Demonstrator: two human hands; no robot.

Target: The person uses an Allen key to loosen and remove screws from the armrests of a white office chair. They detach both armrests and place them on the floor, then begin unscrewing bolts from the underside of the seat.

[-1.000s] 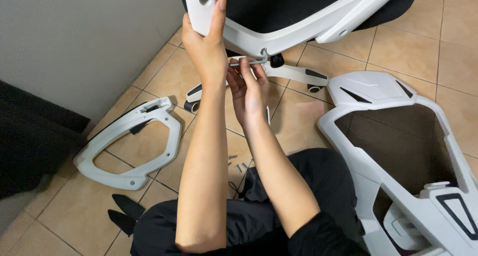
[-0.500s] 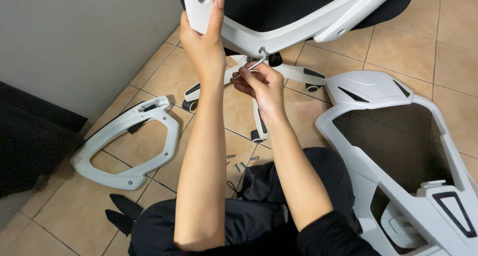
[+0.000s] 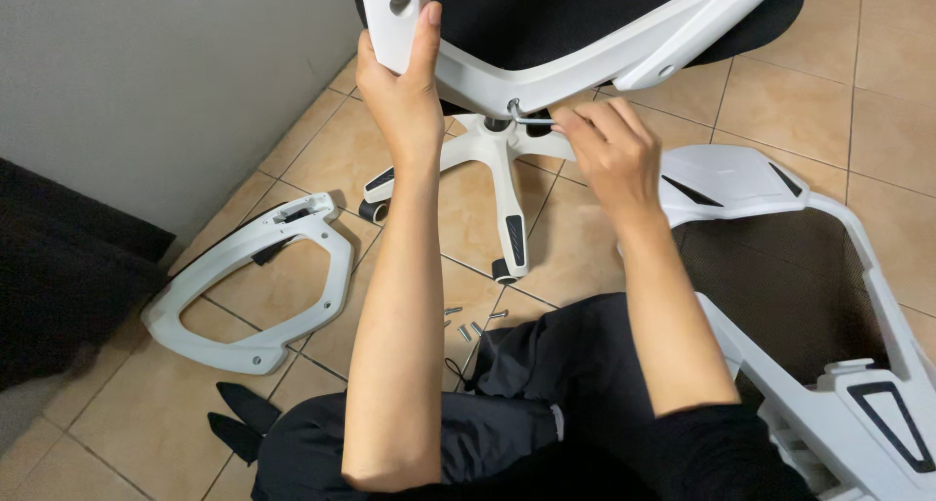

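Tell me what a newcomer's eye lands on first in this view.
First, the two bare arms rising up the middle: the left hand grips the white chair frame at the top, while the right hand holds a small metal hex key set into its underside. Next, the white armrest loop lying on the tiles at left, and loose screws near the knees.

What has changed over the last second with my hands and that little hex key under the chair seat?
The right hand swung from left of the bolt to its right, turning the hex key so its handle now points right instead of left. That uncovered the white star base. The left hand kept its grip on the white seat frame; the loose armrest frame and the screws on the tiles stayed put.
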